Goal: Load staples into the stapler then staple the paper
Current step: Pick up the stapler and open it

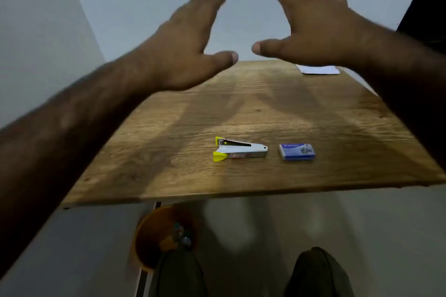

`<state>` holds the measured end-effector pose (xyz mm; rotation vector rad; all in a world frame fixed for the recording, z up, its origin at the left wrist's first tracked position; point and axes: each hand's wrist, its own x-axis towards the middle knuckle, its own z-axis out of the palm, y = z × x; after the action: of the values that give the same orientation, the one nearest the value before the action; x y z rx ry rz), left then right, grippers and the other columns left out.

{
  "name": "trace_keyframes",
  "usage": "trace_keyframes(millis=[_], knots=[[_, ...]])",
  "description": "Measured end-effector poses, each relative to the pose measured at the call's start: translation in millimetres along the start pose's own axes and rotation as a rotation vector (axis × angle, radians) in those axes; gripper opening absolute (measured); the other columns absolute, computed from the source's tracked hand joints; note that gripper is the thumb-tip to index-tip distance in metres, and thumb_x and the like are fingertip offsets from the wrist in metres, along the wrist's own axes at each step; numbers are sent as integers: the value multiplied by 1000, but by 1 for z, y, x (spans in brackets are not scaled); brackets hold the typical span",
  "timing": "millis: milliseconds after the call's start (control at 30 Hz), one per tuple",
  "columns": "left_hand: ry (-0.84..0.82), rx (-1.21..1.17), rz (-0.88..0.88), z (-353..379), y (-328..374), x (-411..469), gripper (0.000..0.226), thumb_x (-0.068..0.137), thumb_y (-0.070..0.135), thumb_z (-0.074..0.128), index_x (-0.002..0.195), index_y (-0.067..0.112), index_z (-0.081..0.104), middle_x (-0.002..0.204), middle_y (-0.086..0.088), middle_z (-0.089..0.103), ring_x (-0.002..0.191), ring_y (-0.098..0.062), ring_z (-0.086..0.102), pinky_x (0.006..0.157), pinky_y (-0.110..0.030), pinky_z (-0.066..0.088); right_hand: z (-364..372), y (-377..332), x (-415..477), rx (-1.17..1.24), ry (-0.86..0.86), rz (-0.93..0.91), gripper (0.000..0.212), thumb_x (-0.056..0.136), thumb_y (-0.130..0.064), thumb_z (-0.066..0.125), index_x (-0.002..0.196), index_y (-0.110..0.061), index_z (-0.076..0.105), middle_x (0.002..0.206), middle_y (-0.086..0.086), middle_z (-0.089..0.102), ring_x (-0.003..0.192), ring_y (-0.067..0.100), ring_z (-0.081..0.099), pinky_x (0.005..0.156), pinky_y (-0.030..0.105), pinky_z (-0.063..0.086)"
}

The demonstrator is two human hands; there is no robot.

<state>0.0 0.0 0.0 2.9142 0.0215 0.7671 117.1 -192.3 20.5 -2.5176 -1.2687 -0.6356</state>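
Note:
A small silver stapler (241, 150) with yellow ends lies on its side near the front of the wooden table (253, 108). To its right sits a blue box of staples (297, 151), closed. A white sheet of paper (318, 69) lies at the far right corner, partly hidden behind my right hand. My left hand (185, 48) and my right hand (311, 21) are both raised high above the table, palms down, fingers spread, holding nothing. They are well apart from the stapler and the box.
An orange bin (156, 236) with some rubbish stands on the floor under the table's front left edge. My knees (313, 272) show at the bottom. Pale walls close in on the left and behind the table.

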Motion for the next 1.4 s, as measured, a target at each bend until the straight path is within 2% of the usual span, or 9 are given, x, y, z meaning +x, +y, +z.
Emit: trace_keyframes(millis=[167,300,400,600,933,1000,1133,1233,1400], knots=[[-301,-165,-42,21,8,-42,105,81,65,68,160,23,12,169,3,16,153,-14,19,116,-25,15,12,-1,-34,126,-225,-7,86,83,-64,63,156,-38,24,162,-8,32,146,20,36,115,49,30],[-540,-95,-76,37,5,-63,107,72,78,63,156,22,26,166,4,23,150,-16,28,118,-34,27,33,-9,-53,248,-570,-30,57,82,-68,63,132,-43,55,114,-30,58,107,-5,54,76,11,34],[-626,-105,-88,52,3,-72,86,78,66,68,147,19,46,162,1,31,146,-15,32,116,-31,30,60,-13,-61,237,-665,-87,53,81,-67,65,127,-42,59,109,-26,59,104,0,55,82,24,44],[-471,-264,-109,69,-5,-75,44,79,47,79,114,22,66,125,3,60,113,-15,58,97,-42,49,94,-10,-65,305,-551,-107,39,76,-62,71,109,-41,71,99,-20,60,83,-3,55,63,23,37],[-264,-912,-176,77,-17,-55,54,78,-15,75,125,7,64,103,-24,68,93,-33,70,92,-42,57,108,-5,-47,917,-557,114,35,66,-23,93,95,-21,73,85,3,78,67,6,69,63,25,56],[-243,-989,-189,77,-17,-49,56,77,-16,74,128,6,63,105,-27,68,97,-47,68,96,-47,55,111,-5,-43,978,-542,84,33,68,-21,93,96,-18,76,83,4,78,68,4,69,63,22,55],[-147,-1046,-287,84,-17,-44,42,81,-8,75,120,9,70,90,-19,67,82,-23,62,90,-38,58,119,-3,-36,1159,-519,113,36,72,-12,90,104,-18,76,85,8,80,73,16,76,63,28,58],[-48,-1093,-333,90,-11,-46,28,87,1,72,115,4,72,100,-30,73,87,-28,68,87,-52,58,125,-6,-31,1189,-491,130,35,73,-13,88,106,-17,76,88,12,80,81,30,78,67,37,63],[-47,-976,-302,90,-13,-37,22,91,5,70,112,5,74,101,-27,73,86,-39,72,79,-49,62,129,-4,-24,1281,-563,184,36,75,-26,86,107,-14,77,96,12,80,91,22,78,68,27,62]])
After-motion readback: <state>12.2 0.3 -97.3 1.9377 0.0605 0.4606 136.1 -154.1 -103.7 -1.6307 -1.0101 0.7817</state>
